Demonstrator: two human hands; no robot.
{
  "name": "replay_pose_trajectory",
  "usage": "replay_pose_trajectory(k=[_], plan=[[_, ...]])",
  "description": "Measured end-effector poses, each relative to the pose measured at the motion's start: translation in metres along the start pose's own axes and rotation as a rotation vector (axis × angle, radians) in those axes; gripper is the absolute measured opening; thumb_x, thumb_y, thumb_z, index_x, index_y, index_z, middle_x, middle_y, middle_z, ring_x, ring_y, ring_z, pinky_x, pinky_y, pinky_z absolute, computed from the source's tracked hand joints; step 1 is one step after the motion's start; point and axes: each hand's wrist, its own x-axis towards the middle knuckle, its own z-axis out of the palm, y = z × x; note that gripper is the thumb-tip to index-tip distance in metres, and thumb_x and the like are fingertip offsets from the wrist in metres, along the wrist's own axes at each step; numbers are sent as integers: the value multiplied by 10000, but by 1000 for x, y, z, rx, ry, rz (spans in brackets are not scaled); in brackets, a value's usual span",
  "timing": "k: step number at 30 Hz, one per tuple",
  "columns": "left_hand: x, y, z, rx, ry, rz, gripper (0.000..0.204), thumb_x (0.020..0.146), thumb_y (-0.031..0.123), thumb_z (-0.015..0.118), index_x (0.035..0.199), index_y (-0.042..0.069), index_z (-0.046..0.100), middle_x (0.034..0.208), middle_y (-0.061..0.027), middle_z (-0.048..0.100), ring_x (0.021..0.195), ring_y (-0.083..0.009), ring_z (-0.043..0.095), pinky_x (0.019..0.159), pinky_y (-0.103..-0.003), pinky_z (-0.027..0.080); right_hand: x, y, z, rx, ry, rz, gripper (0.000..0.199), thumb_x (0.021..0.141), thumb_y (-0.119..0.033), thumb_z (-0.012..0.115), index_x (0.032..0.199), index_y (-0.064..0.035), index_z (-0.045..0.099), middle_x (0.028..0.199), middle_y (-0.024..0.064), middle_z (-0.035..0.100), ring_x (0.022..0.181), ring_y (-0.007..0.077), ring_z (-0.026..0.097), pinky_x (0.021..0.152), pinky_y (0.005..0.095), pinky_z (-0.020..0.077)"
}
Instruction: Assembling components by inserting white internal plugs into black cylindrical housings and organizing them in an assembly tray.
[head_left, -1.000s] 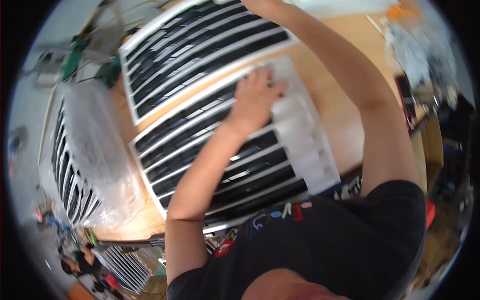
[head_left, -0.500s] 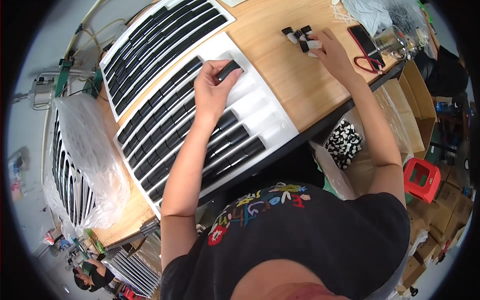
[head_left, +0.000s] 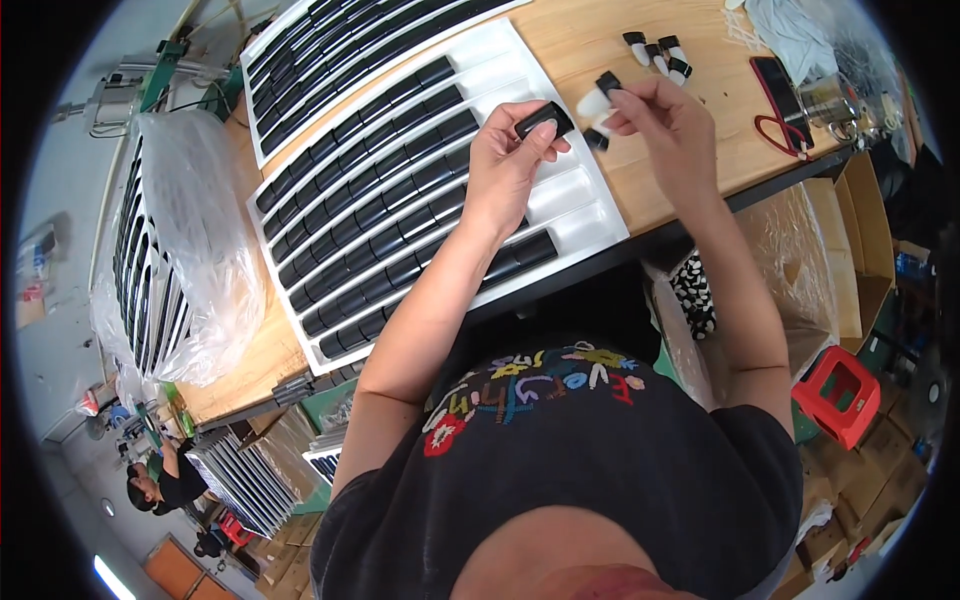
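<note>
My left hand (head_left: 508, 165) pinches a short, glossy black cylinder (head_left: 545, 119) between thumb and fingers, over the right part of a white moulded tray (head_left: 590, 205). Curved rows of the same black cylinders (head_left: 350, 190) fill the tray's grooves up to its bare right end. Just to the right, my right hand (head_left: 668, 140) is closed at the fingertips on a small black-and-white plug (head_left: 608, 84). Motion blurs its white part, and a second black end shows below the fingers. Several like plugs (head_left: 660, 52) lie loose on the wooden table beyond.
Another filled tray (head_left: 340, 50) lies farther back. A phone (head_left: 782, 95) with a red strap and a metal mug (head_left: 828, 103) are at the right. Below the table edge stands a lined carton (head_left: 795, 260) beside a bag of plugs (head_left: 692, 295). A red stool (head_left: 838, 397) is nearby.
My right hand has drawn back from the loose plugs toward my left hand, bringing a plug with it. My left hand still holds the black cylinder. The whole view has shifted.
</note>
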Motion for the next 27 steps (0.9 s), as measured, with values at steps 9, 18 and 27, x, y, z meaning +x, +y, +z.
replay_pose_trajectory(k=[9, 18, 27], plan=[[-17, 17, 15, 128, -66, 124, 215, 961, 67, 625, 1149, -4, 547, 920, -62, 645, 779, -94, 591, 716, -227, 474, -24, -9, 20, -143, -55, -222, 95, 923, -87, 681, 964, -4, 660, 795, -15, 610, 692, 28, 503, 632, 184, 385], [-45, 54, 19, 213, -127, 56, 195, 998, 83, 563, 1161, 15, 481, 914, -33, 546, 763, -81, 481, 694, -210, 416, -23, -69, 11, -391, -459, -163, 179, 923, -70, 669, 839, 12, 535, 705, -2, 518, 646, 55, 460, 586, 216, 391], [-74, 59, 23, -48, -39, 77, 199, 997, 44, 534, 1183, 10, 470, 1033, -36, 452, 713, -97, 410, 650, -236, 369, -29, -86, 26, -328, -514, -241, 172, 894, -31, 671, 805, 6, 529, 671, 36, 494, 595, 97, 457, 549, 239, 383]])
